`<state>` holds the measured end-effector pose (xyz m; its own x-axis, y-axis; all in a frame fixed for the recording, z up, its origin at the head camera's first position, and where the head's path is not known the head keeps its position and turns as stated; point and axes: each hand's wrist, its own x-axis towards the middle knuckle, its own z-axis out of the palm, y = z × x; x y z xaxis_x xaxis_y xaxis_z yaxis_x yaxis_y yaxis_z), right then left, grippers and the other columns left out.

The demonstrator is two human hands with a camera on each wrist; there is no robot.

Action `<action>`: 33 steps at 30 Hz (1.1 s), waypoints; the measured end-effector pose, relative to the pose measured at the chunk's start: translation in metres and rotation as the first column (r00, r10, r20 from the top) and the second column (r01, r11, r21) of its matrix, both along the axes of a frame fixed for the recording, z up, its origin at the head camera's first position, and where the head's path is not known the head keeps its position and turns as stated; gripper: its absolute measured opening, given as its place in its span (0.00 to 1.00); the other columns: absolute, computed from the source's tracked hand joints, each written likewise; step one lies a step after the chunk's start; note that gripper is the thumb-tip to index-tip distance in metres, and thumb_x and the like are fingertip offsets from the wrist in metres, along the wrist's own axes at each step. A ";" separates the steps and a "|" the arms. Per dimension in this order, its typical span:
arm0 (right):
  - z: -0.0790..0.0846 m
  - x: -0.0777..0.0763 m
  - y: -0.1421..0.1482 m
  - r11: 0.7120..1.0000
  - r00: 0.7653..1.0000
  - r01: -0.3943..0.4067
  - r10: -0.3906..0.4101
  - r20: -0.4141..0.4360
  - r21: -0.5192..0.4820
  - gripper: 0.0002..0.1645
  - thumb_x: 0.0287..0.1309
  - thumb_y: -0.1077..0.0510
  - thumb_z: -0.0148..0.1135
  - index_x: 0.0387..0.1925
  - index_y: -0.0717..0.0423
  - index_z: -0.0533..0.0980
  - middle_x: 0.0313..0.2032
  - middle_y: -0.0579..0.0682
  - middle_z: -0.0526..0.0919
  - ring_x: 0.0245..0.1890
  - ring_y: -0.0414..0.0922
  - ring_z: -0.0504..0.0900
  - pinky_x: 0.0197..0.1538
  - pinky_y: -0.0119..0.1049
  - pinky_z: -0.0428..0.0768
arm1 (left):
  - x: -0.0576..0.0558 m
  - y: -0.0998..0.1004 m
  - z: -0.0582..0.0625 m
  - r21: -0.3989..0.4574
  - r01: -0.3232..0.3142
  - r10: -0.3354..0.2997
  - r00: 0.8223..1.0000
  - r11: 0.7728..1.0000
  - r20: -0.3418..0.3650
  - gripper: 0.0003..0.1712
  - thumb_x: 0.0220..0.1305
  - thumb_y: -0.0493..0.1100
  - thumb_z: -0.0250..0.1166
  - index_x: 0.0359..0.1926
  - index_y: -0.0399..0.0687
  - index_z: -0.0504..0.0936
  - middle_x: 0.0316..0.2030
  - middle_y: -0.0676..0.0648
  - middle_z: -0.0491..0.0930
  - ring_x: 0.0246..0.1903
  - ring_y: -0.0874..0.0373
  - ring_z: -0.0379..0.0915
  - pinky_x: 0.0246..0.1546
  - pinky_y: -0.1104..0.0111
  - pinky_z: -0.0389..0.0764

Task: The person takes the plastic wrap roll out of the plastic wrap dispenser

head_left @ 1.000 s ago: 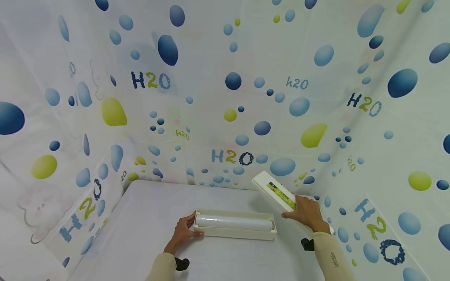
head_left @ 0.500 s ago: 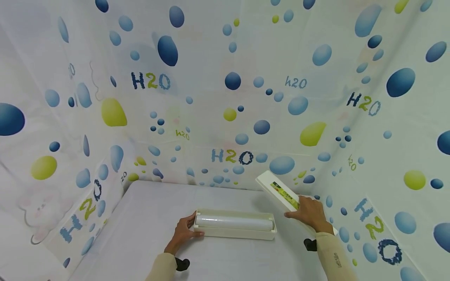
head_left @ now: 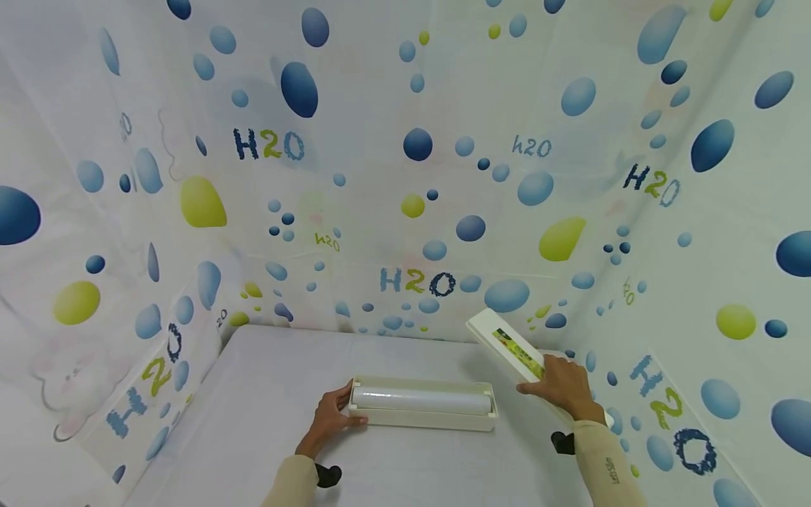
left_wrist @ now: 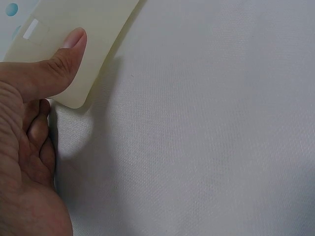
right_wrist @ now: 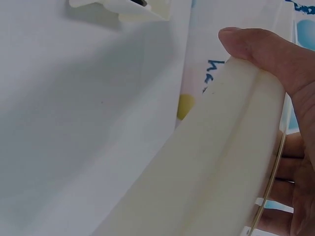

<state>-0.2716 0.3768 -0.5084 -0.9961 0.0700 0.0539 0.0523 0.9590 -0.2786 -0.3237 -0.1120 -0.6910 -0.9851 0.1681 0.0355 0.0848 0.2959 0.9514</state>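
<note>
Oblong white plastic lid (head_left: 505, 345), right hand (head_left: 562, 386) pinching, edges rightward over worktop (head_left: 285, 366); left hand (head_left: 330, 414) pinches oblong cream box (head_left: 437, 421) (glossy roll (head_left: 421, 401) uncovered).

Nearer than the open box (head_left: 431, 421), white cloth (head_left: 437, 466) leaves room to pass. The left hand (head_left: 331, 414) blocks the box's left end; beyond its right end are 2 obstacles, the tilted lid (head_left: 507, 346) and right hand (head_left: 562, 387).
</note>
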 end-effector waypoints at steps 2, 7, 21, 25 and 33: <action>0.000 0.001 0.001 1.000 1.000 0.004 -0.004 -0.002 0.006 0.49 0.47 0.34 0.83 0.59 0.66 0.81 0.33 0.51 0.86 0.29 0.47 0.79 0.29 0.37 0.73 | 0.000 0.000 0.001 0.001 0.001 -0.001 1.000 1.000 -0.001 0.62 0.42 0.35 0.91 0.77 0.30 0.70 0.74 0.32 0.74 0.74 0.32 0.74 0.77 0.40 0.70; 0.000 0.003 0.004 1.000 1.000 0.008 -0.008 -0.006 -0.003 0.49 0.48 0.34 0.83 0.58 0.67 0.81 0.32 0.51 0.85 0.27 0.46 0.78 0.28 0.37 0.74 | 0.001 0.000 0.001 0.015 0.004 -0.004 1.000 1.000 -0.009 0.62 0.42 0.35 0.91 0.78 0.30 0.69 0.75 0.32 0.73 0.74 0.32 0.74 0.77 0.41 0.70; -0.005 0.005 0.013 0.999 1.000 -0.003 0.004 -0.021 0.048 0.48 0.44 0.33 0.85 0.53 0.66 0.81 0.31 0.51 0.84 0.26 0.46 0.78 0.27 0.36 0.71 | -0.002 -0.003 -0.004 0.031 0.011 -0.011 1.000 0.999 -0.010 0.63 0.41 0.39 0.92 0.78 0.31 0.70 0.75 0.33 0.73 0.74 0.32 0.74 0.77 0.40 0.71; -0.007 0.006 0.014 0.998 1.000 0.000 0.001 -0.019 0.057 0.49 0.43 0.32 0.85 0.53 0.66 0.82 0.30 0.51 0.84 0.27 0.45 0.77 0.27 0.36 0.72 | -0.001 -0.002 -0.003 0.023 0.014 -0.014 1.000 1.000 -0.017 0.63 0.41 0.37 0.92 0.78 0.32 0.70 0.75 0.33 0.74 0.74 0.33 0.74 0.77 0.51 0.76; -0.006 0.011 0.016 0.997 1.000 0.017 -0.015 -0.020 0.071 0.49 0.40 0.33 0.87 0.51 0.66 0.82 0.30 0.51 0.85 0.26 0.46 0.78 0.26 0.36 0.72 | 0.003 -0.001 0.007 0.005 0.031 -0.031 0.999 1.000 -0.020 0.60 0.44 0.34 0.90 0.77 0.28 0.69 0.75 0.30 0.72 0.74 0.31 0.73 0.77 0.44 0.72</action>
<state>-0.2606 0.3933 -0.5146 -0.9936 0.0813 0.0782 0.0632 0.9754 -0.2113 -0.3208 -0.1127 -0.6837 -0.9785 0.1984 0.0560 0.1128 0.2882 0.9509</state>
